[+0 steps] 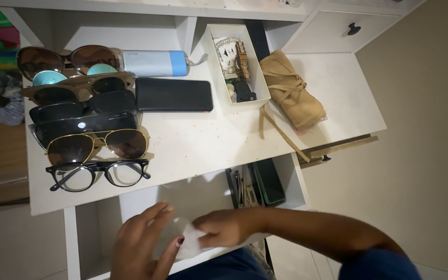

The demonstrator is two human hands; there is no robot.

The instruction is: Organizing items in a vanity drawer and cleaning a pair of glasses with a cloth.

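Observation:
Both my hands are low in the head view, over an open white drawer (92, 228) below the desk top. My left hand (143, 243) lies with fingers spread on a white sheet or cloth (190, 243) in the drawer. My right hand (224, 228) pinches the same white piece at its right side. On the white desk top (208, 140) above, a column of sunglasses and spectacles lies at the left, with clear black-framed glasses (99, 175) nearest the drawer and gold-rimmed sunglasses (97, 145) just behind them.
A black phone (173, 95) and a white-and-blue case (154, 63) lie beside the glasses. A white tray (257, 78) holds jewellery; a tan rolled fabric pouch (289, 91) lies right of it. The drawer's right part holds a green box (270, 181) and small tools.

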